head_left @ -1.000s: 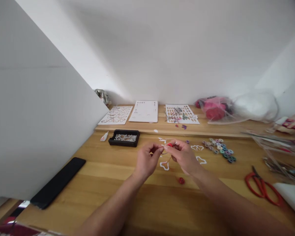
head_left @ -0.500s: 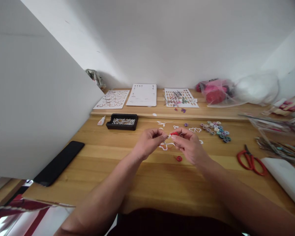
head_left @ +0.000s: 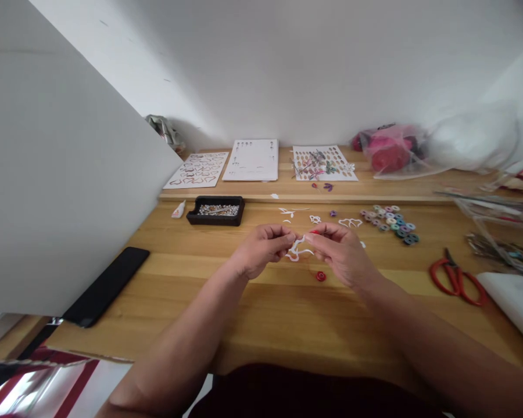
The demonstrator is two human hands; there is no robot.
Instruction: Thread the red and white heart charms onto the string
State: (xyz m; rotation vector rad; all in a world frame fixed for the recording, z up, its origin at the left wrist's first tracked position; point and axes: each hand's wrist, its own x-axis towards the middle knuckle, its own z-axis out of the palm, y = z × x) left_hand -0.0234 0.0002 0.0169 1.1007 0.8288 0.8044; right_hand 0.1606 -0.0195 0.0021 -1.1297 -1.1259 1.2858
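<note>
Close together over the middle of the table, my left hand [head_left: 265, 248] and my right hand [head_left: 337, 251] both pinch a small white cut-out shape [head_left: 297, 245] with thumb and forefinger. A small red piece [head_left: 314, 231], perhaps wound thread, shows at my right fingertips. The fingers hide much of what they hold. I cannot tell whether the lower white outline is held or lies on the wood. Just below my right hand lies a small red thread bobbin [head_left: 321, 276], with a thin thread seeming to run up from it.
Thread bobbins in several colours [head_left: 392, 220] and red-handled scissors [head_left: 457, 280] lie to the right. A black tray of beads [head_left: 215, 211], a small white glue bottle [head_left: 178, 209] and a black phone [head_left: 107, 286] are left. Printed sheets [head_left: 253, 160] lie on the raised back ledge [head_left: 226, 193].
The red piece at my right fingertips shows less now, and more of the white cut-out appears between the hands. The view has shifted slightly; both hands stay pinched close together.
</note>
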